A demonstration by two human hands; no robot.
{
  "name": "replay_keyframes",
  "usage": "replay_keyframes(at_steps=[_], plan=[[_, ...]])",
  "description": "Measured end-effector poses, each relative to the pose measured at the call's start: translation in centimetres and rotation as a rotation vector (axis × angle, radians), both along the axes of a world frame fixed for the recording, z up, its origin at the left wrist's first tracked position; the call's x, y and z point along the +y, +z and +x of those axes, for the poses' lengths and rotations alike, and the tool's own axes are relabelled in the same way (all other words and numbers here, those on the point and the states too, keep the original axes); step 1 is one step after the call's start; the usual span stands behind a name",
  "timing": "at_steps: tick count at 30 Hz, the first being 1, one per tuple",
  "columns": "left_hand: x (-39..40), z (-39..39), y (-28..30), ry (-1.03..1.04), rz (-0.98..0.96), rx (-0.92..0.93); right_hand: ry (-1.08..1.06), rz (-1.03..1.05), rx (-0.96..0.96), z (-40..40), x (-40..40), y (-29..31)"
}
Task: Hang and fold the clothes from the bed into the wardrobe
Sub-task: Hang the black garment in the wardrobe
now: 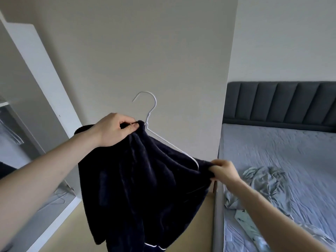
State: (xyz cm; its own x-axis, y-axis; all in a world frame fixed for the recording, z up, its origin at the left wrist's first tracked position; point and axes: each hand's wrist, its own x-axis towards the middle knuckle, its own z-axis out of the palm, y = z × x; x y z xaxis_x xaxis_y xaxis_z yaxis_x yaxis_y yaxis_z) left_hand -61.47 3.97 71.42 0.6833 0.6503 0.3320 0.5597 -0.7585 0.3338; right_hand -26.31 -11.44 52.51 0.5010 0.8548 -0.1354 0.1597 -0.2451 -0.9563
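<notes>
My left hand (116,129) is clenched on the dark garment (143,188), thumb and curled fingers pinching a bunch of its cloth just beside the neck of the hanger (148,113). My right hand (224,170) grips the garment's other upper edge, fingers curled round the fabric close to the hanger's lower shoulder end. The garment is a navy, plush, fleece-like piece with deep soft folds and a thin white trim line at its bottom hem; it hangs between my two hands in front of the pale wall panel (145,51), above the tan floor (72,230). The hanger is thin white wire, its open hook standing free above the cloth and one sloping arm bare. To the right lies the bed (291,151), with a wrinkled grey-blue sheet and a dark padded, ribbed headboard (280,104); a crumpled pale green garment (263,180) rests on it. At left stands a white wardrobe door (45,84).
</notes>
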Motion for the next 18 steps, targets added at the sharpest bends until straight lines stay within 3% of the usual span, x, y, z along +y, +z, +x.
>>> replay_keyframes(at_steps=[5,7,10,11,14,16,18], plan=[[-1.4,0.9,-2.9,0.122,0.210,0.211,0.036,0.066,0.053,2.8,1.3,8.3],[-1.8,2.1,-3.8,0.196,0.270,0.204,0.165,0.115,0.070,0.6,1.1,12.1],[-2.4,4.0,-4.4,0.348,0.166,0.104,0.478,0.182,0.039,-5.1,0.4,15.6],[-2.6,4.5,-4.4,0.367,0.107,0.067,0.634,0.167,-0.019,-6.8,0.2,15.9],[-4.0,4.9,-4.4,0.365,-0.026,-0.026,1.053,0.033,-0.513,-8.9,0.1,15.4],[-5.1,3.9,-4.4,0.367,-0.094,-0.123,0.996,0.115,-0.611,-7.4,0.8,15.4],[-5.9,2.2,-4.2,0.391,-0.129,-0.244,0.728,0.276,-0.663,-4.6,2.8,15.1]])
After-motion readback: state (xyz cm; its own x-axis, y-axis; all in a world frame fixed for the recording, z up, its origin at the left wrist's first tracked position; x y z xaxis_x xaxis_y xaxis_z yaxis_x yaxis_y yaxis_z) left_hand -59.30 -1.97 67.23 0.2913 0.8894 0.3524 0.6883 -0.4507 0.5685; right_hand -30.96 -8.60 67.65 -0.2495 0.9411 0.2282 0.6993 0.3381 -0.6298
